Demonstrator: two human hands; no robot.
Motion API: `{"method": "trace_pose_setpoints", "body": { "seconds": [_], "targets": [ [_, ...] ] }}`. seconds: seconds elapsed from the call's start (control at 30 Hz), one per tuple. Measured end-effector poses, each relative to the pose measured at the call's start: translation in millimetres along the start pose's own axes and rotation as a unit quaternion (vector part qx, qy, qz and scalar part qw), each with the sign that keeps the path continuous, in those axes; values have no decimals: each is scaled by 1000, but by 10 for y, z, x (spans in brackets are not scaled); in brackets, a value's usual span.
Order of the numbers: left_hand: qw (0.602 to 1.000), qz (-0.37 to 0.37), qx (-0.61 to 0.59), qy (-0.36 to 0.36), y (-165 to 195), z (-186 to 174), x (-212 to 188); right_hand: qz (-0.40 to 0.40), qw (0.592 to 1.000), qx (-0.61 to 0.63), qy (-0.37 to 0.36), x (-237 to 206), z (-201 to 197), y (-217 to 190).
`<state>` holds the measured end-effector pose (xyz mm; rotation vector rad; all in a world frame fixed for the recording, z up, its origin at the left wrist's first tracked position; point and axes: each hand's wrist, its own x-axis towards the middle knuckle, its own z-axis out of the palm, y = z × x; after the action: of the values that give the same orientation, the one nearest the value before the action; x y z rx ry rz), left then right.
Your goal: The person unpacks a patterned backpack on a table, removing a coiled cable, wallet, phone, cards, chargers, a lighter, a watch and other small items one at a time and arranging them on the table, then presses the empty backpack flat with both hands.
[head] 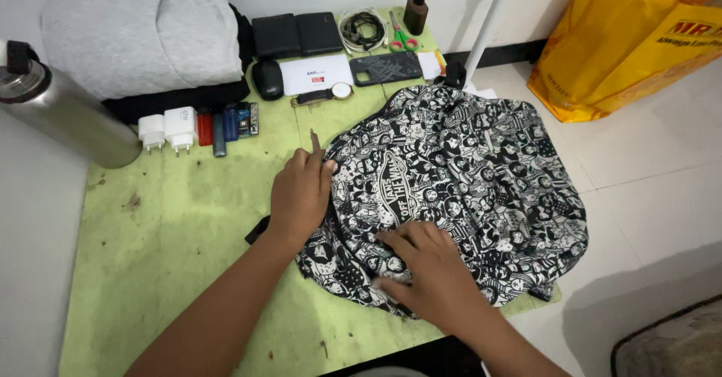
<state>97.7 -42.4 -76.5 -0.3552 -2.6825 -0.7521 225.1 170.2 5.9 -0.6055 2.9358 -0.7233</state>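
**Even indoor light, sharp centre**

Soft, bright light falls evenly over my green table [188, 219]. A broad shadow darkens the floor [662, 196] at four o'clock. The steel bottle [64, 110] at ten o'clock shows faint glare and stretches with wide-angle distortion.

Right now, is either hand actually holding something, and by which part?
Neither clearly grips anything. The left hand rests on the left edge of the black-and-white backpack; the right hand presses flat on its lower front.
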Motion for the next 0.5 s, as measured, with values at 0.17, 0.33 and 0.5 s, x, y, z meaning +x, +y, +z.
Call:
{"method": "trace_pose_setpoints", "body": {
  "seconds": [0.17,0.33,0.5],
  "targets": [
    [995,62,-20,78,88,-132,-42,-67,989,112,-65,-17,-44,30],
    [964,264,7,15,338,-169,-159,-82,991,102,-35,91,-450,331],
    [962,232,-6,-141,327,-103,-155,-198,980,25,24,175,-394,788]
  ]
}}
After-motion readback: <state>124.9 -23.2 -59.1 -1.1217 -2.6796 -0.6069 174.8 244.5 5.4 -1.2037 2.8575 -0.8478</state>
